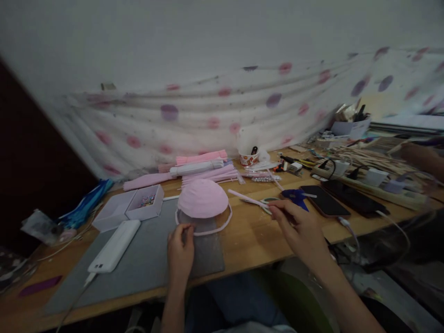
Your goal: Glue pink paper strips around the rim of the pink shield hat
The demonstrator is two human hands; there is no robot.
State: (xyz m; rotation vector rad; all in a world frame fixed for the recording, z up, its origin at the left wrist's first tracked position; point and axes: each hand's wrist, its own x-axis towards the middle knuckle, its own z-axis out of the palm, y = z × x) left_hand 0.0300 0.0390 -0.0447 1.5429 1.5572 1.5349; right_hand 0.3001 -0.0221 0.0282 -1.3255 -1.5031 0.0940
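A pale pink dome [203, 199] that looks wound from pipe cleaners rests on the grey mat, with a thin pink loop [222, 226] curving out below its near edge. My left hand [181, 247] is closed in a pinch on that loop at its near left. To the right, my right hand [294, 226] pinches one end of a pink pipe cleaner [248, 199], whose free end points left toward the dome. Scissors [268, 201] lie on the table behind that pipe cleaner, partly covered. Just beyond my right hand lies a blue glue gun [294, 196].
Pink and white pipe cleaner bundles [208, 173] lie behind the dome. A white box with beads [144, 203] and a white phone or power bank [114, 247] sit left. Dark phones [326, 201] and a power strip [374, 185] lie right. Another person's hand [423, 159] shows far right.
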